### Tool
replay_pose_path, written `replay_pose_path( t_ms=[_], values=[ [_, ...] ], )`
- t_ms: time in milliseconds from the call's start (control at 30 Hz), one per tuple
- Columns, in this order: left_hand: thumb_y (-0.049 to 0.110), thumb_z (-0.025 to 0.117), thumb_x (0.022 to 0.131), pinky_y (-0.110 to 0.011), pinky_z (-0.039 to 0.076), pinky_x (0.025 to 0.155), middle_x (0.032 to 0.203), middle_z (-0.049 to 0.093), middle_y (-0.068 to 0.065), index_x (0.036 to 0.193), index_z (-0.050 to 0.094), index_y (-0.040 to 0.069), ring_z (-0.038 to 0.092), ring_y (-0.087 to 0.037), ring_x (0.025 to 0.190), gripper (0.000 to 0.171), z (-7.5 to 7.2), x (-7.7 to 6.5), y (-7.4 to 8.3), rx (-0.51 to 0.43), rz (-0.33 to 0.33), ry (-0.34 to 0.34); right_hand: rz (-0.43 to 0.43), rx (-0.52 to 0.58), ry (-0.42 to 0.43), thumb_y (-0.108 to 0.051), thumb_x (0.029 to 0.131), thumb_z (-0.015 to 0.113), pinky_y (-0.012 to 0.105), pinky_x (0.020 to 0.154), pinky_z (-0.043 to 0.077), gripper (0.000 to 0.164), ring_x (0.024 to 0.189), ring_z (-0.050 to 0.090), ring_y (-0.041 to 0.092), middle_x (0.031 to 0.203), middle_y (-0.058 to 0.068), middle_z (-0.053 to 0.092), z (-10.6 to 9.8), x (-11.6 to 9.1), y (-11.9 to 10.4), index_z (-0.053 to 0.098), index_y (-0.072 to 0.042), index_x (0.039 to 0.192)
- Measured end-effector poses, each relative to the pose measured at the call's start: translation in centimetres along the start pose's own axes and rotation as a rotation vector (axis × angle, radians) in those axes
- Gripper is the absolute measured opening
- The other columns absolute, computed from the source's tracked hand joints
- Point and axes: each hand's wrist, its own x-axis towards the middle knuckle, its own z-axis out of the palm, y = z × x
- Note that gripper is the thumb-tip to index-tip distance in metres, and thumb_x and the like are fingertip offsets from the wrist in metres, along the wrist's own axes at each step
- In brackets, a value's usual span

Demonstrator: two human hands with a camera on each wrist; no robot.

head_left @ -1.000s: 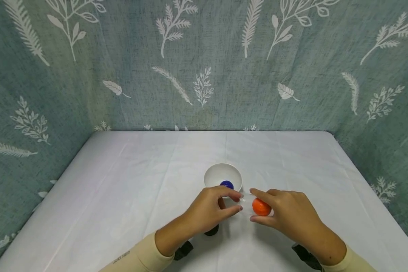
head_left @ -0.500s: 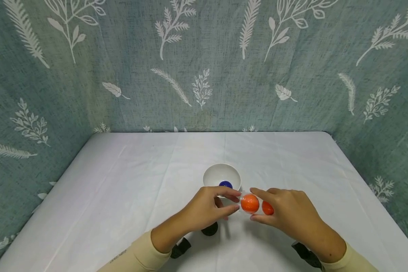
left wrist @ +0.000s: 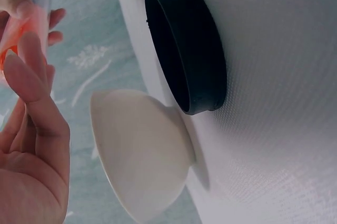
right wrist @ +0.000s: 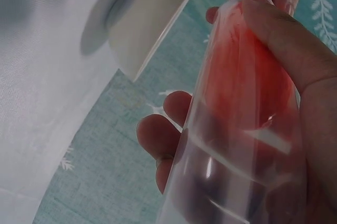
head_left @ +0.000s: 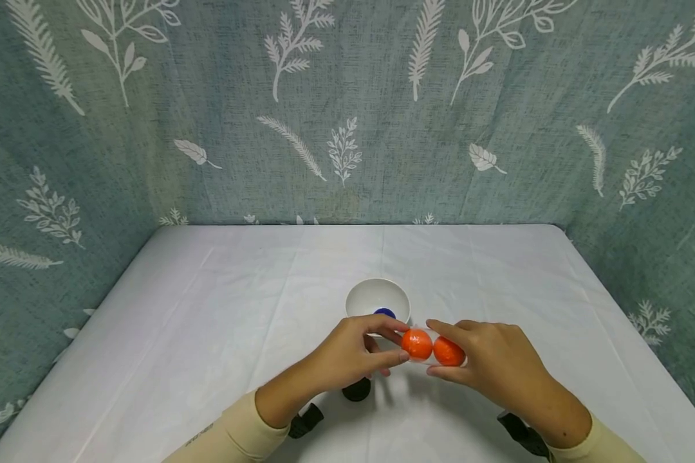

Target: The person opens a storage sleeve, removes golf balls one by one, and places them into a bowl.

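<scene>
My right hand (head_left: 492, 357) grips a clear plastic tube (right wrist: 231, 145) lying nearly sideways above the table. Two orange balls show in it, one ball (head_left: 417, 344) at its left end and another ball (head_left: 448, 352) partly behind my right fingers. My left hand (head_left: 347, 354) is at that left end, thumb and fingers about the nearer ball, which seems to stick out of the tube. The exact finger contact is partly hidden. Behind my left hand stands a white bowl (head_left: 370, 292) with a blue ball (head_left: 385, 313) in it.
A round black cap (left wrist: 197, 45) lies on the white-covered table (head_left: 237, 308), below my left wrist and near the bowl. Green leaf-patterned cloth (head_left: 220, 128) hangs at the back and both sides. Dark straps show at both wrists.
Both orange balls have slid left along the tube, the first reaching my left fingers. The second has come into view beside my right fingers. Both hands have hardly moved.
</scene>
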Motion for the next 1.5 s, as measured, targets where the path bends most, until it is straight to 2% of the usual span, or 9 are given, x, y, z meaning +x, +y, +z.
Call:
replay_pose_path(
  t_ms=[300,533,767,1000,1100,1300,1500],
  values=[
    [0.025,0.079,0.088,-0.033,0.058,0.056,0.109,0.071,-0.001,0.122,0.066,0.026,0.071,-0.037,0.070,0.036,0.0,-0.2,0.0,-0.015,0.003,0.001,-0.003,0.015,0.003,-0.055,0.066,0.087,0.019,0.051,0.044,0.061,0.062,0.064,0.007,0.088,-0.002,0.076,0.0,-0.1,-0.2,0.075,-0.024,0.117],
    [0.024,0.079,0.088,-0.045,0.060,0.061,0.107,0.070,-0.002,0.124,0.065,0.026,0.071,-0.035,0.072,0.038,-0.2,-0.2,0.2,-0.019,-0.018,-0.013,-0.012,0.023,0.011,-0.055,0.066,0.087,0.019,0.051,0.044,0.061,0.062,0.063,0.006,0.087,-0.003,0.075,0.0,-0.2,-0.2,0.075,-0.025,0.118],
    [0.024,0.080,0.087,-0.035,0.059,0.058,0.103,0.071,0.000,0.124,0.067,0.024,0.071,-0.032,0.071,0.039,-0.3,-0.2,0.0,-0.009,-0.021,-0.019,-0.021,0.030,0.023,-0.055,0.066,0.087,0.019,0.052,0.045,0.061,0.062,0.063,0.006,0.087,-0.004,0.075,0.0,-0.1,-0.2,0.075,-0.025,0.118],
    [0.025,0.079,0.087,-0.037,0.060,0.060,0.104,0.072,0.000,0.124,0.068,0.025,0.071,-0.022,0.068,0.038,-0.6,-0.2,0.1,0.020,-0.002,-0.006,-0.035,0.043,0.054,-0.053,0.065,0.088,0.020,0.052,0.046,0.061,0.063,0.064,0.005,0.086,-0.003,0.075,0.0,-0.1,-0.1,0.075,-0.024,0.117],
    [0.026,0.080,0.087,-0.037,0.060,0.062,0.105,0.071,0.001,0.123,0.068,0.026,0.070,-0.023,0.067,0.038,-0.8,-0.2,0.1,0.033,0.006,0.000,-0.034,0.047,0.063,-0.053,0.065,0.089,0.020,0.052,0.046,0.061,0.063,0.064,0.005,0.086,-0.004,0.075,0.1,-0.1,0.0,0.075,-0.023,0.117],
    [0.028,0.080,0.087,-0.027,0.054,0.056,0.105,0.071,0.003,0.121,0.068,0.027,0.063,-0.022,0.059,0.037,-1.7,-0.2,-0.1,0.083,0.008,0.055,-0.019,0.049,0.053,-0.052,0.066,0.089,0.020,0.052,0.046,0.059,0.063,0.063,0.004,0.086,-0.004,0.075,0.1,-0.1,0.2,0.075,-0.025,0.117],
    [0.027,0.080,0.086,-0.032,0.054,0.053,0.107,0.070,0.001,0.123,0.066,0.026,0.058,-0.018,0.053,0.039,-3.3,0.1,-0.3,0.124,-0.027,0.148,0.026,0.044,0.001,-0.054,0.068,0.087,0.022,0.055,0.049,0.059,0.068,0.066,0.007,0.089,-0.004,0.076,-0.1,0.0,0.1,0.074,-0.026,0.119]
  ],
)
